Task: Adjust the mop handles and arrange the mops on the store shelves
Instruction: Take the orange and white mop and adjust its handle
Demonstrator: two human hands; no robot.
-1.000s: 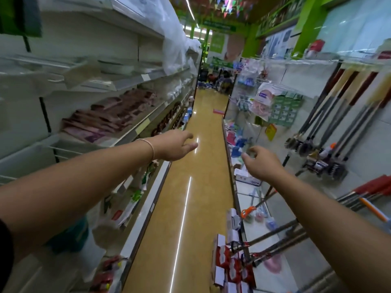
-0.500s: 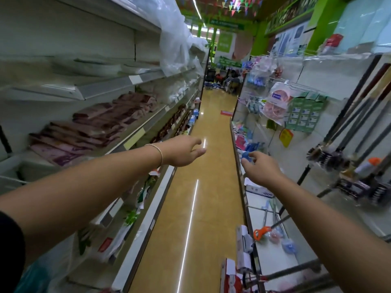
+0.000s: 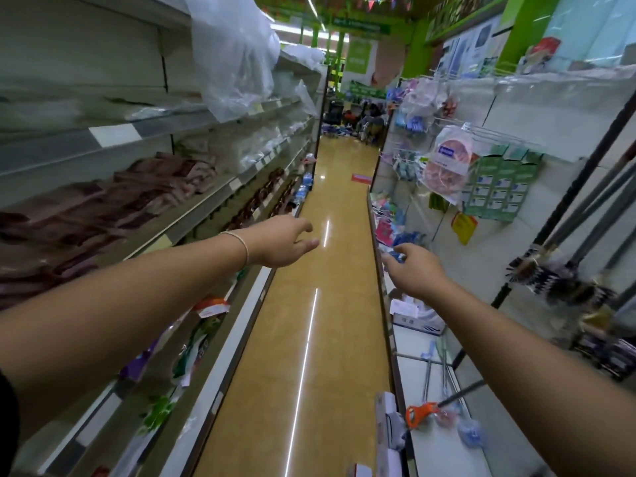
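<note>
Mops (image 3: 550, 280) right of right hand (image 3: 418, 270)

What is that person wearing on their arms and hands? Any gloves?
No gloves: the left hand and right hand are bare, as are both forearms. A thin pale bracelet circles the left wrist, and a dark sleeve edge shows high on the left arm.

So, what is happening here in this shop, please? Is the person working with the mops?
A person stands in a store aisle with both arms stretched forward. The left hand and the right hand are relaxed and appear to hold nothing. The mops hang against the wall panel on the right, and neither hand touches them. A pole with an orange fitting rests over the low shelf under the right arm.
</note>
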